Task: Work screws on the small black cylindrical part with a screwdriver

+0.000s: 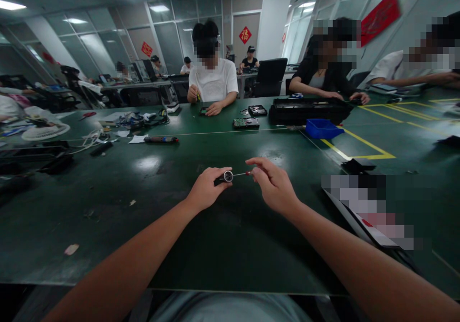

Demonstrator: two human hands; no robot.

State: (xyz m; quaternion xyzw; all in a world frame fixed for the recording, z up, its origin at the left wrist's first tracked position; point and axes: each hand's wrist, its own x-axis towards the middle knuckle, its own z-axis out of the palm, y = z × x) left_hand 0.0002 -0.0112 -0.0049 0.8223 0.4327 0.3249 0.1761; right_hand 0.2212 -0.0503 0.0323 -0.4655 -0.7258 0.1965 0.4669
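Note:
My left hand (207,187) is closed around a small round metal part (227,176) with a dark centre, held just above the green table (151,207). My right hand (271,183) pinches a thin screwdriver (241,173) with a red handle. Its metal tip points left into the round part. Both hands hover over the middle of the table, close together.
A flat device with a blurred surface (366,212) lies at my right. A blue bin (321,128) and black case (305,110) sit further back, beside yellow floor-style tape lines (362,142). Cables and tools (132,120) clutter the left. Several people sit across the table.

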